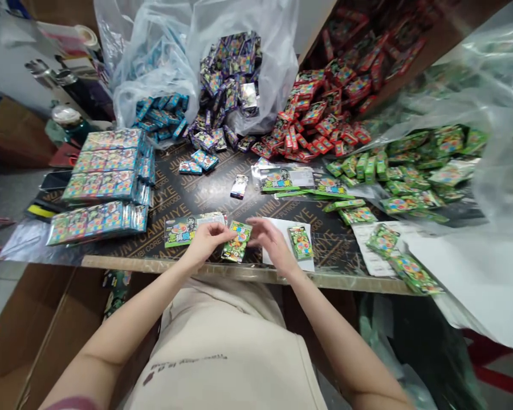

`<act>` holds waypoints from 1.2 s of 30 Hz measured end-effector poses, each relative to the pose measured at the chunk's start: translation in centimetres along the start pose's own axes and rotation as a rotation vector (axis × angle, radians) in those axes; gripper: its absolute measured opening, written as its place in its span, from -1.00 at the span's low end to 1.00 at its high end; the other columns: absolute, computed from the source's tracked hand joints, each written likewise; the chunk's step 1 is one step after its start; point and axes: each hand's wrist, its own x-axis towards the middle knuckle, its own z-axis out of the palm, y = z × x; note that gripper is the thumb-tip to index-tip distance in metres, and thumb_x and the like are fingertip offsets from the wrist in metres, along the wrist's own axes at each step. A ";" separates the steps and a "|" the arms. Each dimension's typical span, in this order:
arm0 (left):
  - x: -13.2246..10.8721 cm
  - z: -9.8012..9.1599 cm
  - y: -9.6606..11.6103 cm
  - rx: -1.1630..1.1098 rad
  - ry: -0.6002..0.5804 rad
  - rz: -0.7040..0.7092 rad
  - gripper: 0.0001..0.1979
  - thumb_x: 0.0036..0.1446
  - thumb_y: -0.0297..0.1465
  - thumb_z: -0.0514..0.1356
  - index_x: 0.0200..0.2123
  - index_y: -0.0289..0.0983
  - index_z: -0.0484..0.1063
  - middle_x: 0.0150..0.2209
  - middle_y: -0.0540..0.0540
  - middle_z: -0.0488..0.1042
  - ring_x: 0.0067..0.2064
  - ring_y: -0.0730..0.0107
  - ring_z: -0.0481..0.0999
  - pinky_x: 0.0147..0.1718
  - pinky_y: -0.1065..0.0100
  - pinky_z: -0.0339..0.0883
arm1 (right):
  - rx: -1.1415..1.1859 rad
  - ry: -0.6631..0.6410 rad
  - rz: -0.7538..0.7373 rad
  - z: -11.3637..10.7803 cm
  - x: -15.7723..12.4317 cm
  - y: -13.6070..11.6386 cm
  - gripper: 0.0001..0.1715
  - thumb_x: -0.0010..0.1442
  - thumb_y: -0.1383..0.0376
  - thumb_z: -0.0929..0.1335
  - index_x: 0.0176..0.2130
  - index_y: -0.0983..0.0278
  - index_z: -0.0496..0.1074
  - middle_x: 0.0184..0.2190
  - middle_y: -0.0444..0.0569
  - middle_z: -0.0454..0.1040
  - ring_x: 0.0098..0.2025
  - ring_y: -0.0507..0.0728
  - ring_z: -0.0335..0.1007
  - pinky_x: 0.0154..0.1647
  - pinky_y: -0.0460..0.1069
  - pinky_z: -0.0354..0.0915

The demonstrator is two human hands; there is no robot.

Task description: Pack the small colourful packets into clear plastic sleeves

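The left hand [207, 238] pinches a green cartoon-printed packet [236, 244] by its left side; the right hand [274, 244], loosely open at three o'clock from it, seems empty, contact unclear. Bundled stacks [102, 173] at ten o'clock look finished; loose blue packets [160, 119] at eleven, purple packets [214, 82] at twelve, red packets [314, 114] at one and green packets [404, 203] at two seem still unbundled. A green printed card [177, 232] at nine crowds the left hand
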 end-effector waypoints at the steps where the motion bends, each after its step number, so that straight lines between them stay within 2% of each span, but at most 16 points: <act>1: -0.1 -0.4 0.0 -0.033 0.046 -0.008 -0.61 -0.31 -0.16 0.45 -0.60 -0.34 0.42 -0.61 0.06 0.39 -0.54 0.58 0.26 -0.47 0.46 0.13 | -0.159 0.063 -0.139 0.1 -0.1 -0.1 -0.03 -0.06 -0.24 0.38 0.18 0.19 0.21 0.16 0.16 0.31 0.16 0.34 0.28 0.03 0.23 0.36; 3: -0.4 -1.0 -0.1 -0.067 0.102 -0.017 -0.61 -0.30 -0.16 0.45 -0.61 -0.34 0.43 -0.63 0.07 0.37 -0.56 0.61 0.22 -0.50 0.46 0.08 | -0.450 0.076 -0.364 0.4 -0.5 -0.4 0.07 -0.13 -0.07 0.51 0.26 0.12 0.12 0.28 0.11 0.12 0.31 0.36 0.03 0.26 0.30 0.09; 6: -1.0 -0.8 -0.4 -0.099 0.085 -0.028 -0.63 -0.28 -0.17 0.44 -0.57 -0.35 0.45 -0.61 0.06 0.39 -0.57 0.61 0.24 -0.52 0.47 0.09 | -0.679 0.101 -0.521 1.5 -0.9 -0.7 -0.09 -0.02 0.12 0.47 0.26 0.08 0.14 0.17 0.08 0.23 0.22 0.32 0.15 0.23 0.27 0.09; 8: -1.4 -0.4 -0.6 -0.145 0.042 -0.041 -0.64 -0.30 -0.23 0.46 -0.51 -0.35 0.47 -0.56 0.04 0.45 -0.53 0.57 0.33 -0.48 0.47 0.19 | -0.737 0.253 -0.528 2.4 -0.9 -0.7 -0.12 0.01 0.16 0.44 0.26 0.10 0.14 0.06 0.08 0.27 0.12 0.30 0.23 0.15 0.24 0.18; 11: -1.7 -0.3 -0.8 -0.226 0.061 -0.042 -0.63 -0.35 -0.29 0.48 -0.47 -0.33 0.46 -0.52 0.03 0.49 -0.49 0.51 0.42 -0.42 0.43 0.31 | -0.787 0.375 -0.447 3.1 -0.9 -0.6 0.07 -0.06 0.04 0.48 0.31 0.18 0.05 -0.02 0.13 0.28 0.03 0.34 0.25 0.06 0.27 0.22; 13: -1.6 -0.9 -0.6 -0.265 0.121 -0.018 -0.64 -0.33 -0.29 0.47 -0.47 -0.33 0.45 -0.50 0.01 0.51 -0.47 0.47 0.46 -0.40 0.40 0.36 | -0.779 0.258 -0.395 3.1 -1.1 -0.5 0.06 -0.10 -0.05 0.50 0.27 0.19 0.15 -0.12 0.09 0.32 -0.07 0.31 0.30 -0.02 0.25 0.27; 15: -1.3 -1.8 -0.3 -0.291 0.154 0.008 -0.62 -0.32 -0.31 0.48 -0.42 -0.34 0.47 -0.46 -0.01 0.54 -0.44 0.42 0.51 -0.36 0.35 0.40 | -0.736 0.118 -0.385 2.8 -1.6 -0.5 -0.21 -0.06 -0.07 0.48 0.10 0.16 0.38 -0.22 0.02 0.35 -0.16 0.25 0.33 -0.09 0.18 0.31; 17: -1.2 -2.5 -0.1 -0.305 0.140 0.007 -0.57 -0.36 -0.35 0.49 -0.36 -0.35 0.48 -0.44 -0.03 0.57 -0.44 0.39 0.53 -0.34 0.32 0.43 | -0.722 0.081 -0.429 2.4 -2.0 -0.6 -0.36 -0.02 -0.07 0.46 0.00 0.16 0.45 -0.18 0.04 0.36 -0.11 0.24 0.34 -0.05 0.17 0.31; 21: -1.6 -1.9 -0.7 -0.297 0.101 -0.047 -0.47 -0.42 -0.40 0.51 -0.29 -0.34 0.45 -0.47 -0.03 0.58 -0.49 0.40 0.54 -0.37 0.35 0.42 | -0.817 0.053 -0.552 2.4 -2.0 -1.0 0.09 -0.10 -0.11 0.48 0.28 0.17 0.11 0.26 0.21 0.09 0.26 0.41 0.05 0.19 0.31 0.09; 22: -1.7 -1.5 -0.9 -0.286 0.101 -0.048 -0.46 -0.41 -0.39 0.51 -0.27 -0.34 0.44 -0.48 -0.02 0.57 -0.50 0.41 0.53 -0.38 0.37 0.41 | -0.836 0.015 -0.573 2.5 -1.9 -1.1 0.15 -0.09 -0.09 0.48 0.31 0.16 0.02 0.29 0.20 0.05 0.29 0.42 0.00 0.21 0.32 0.06; 24: -1.9 -0.9 -1.5 -0.233 0.080 -0.050 -0.43 -0.36 -0.35 0.50 -0.20 -0.33 0.42 -0.51 0.00 0.55 -0.52 0.43 0.51 -0.41 0.39 0.38 | -0.846 -0.022 -0.608 2.9 -1.7 -1.0 0.11 -0.04 0.01 0.47 0.33 0.13 -0.04 0.23 0.16 0.17 0.27 0.38 0.07 0.21 0.31 0.04; 27: -1.5 -1.5 -2.0 -0.022 0.056 0.020 -0.40 -0.17 -0.20 0.42 -0.06 -0.32 0.38 -0.48 -0.04 0.54 -0.44 0.33 0.54 -0.36 0.32 0.40 | -0.823 0.053 -0.647 2.6 -1.4 -0.6 -0.01 -0.03 0.15 0.45 0.29 0.13 0.03 0.05 0.07 0.36 0.11 0.30 0.26 0.19 0.27 0.09; 29: -0.7 -3.1 -1.9 0.287 0.104 0.195 -0.38 -0.09 -0.15 0.37 0.02 -0.29 0.36 -0.26 -0.16 0.57 -0.18 0.18 0.56 -0.15 0.17 0.39 | -0.829 0.166 -0.638 1.4 -1.0 -0.3 -0.08 -0.02 0.17 0.45 0.25 0.16 0.10 0.02 0.08 0.37 0.05 0.29 0.29 0.15 0.25 0.15; 32: 0.9 -6.1 -1.8 0.882 0.107 0.433 -0.14 -0.28 -0.16 0.46 0.13 -0.22 0.30 0.13 -0.28 0.37 0.20 -0.08 0.27 0.18 -0.08 0.06 | -0.872 0.292 -0.587 -0.8 0.2 0.4 -0.17 0.01 0.18 0.43 0.22 0.20 0.15 0.03 0.12 0.36 0.05 0.31 0.29 0.08 0.23 0.23; 34: 1.7 -7.5 -2.0 1.150 0.008 0.457 0.04 -0.36 -0.20 0.49 0.24 -0.23 0.17 0.17 -0.31 0.31 0.23 -0.15 0.21 0.22 -0.17 -0.11 | -0.895 0.321 -0.579 -1.9 1.2 0.9 -0.20 0.02 0.18 0.43 0.20 0.21 0.17 0.02 0.13 0.37 0.05 0.32 0.29 0.08 0.24 0.23; 36: 2.1 -8.1 -2.3 1.239 -0.060 0.457 0.10 -0.28 -0.24 0.46 0.31 -0.25 0.01 0.14 -0.30 0.34 0.18 -0.10 0.29 0.20 -0.16 -0.07 | -0.897 0.354 -0.585 -2.5 2.0 1.2 -0.21 0.02 0.17 0.43 0.19 0.23 0.19 0.04 0.14 0.37 0.07 0.33 0.29 0.10 0.25 0.22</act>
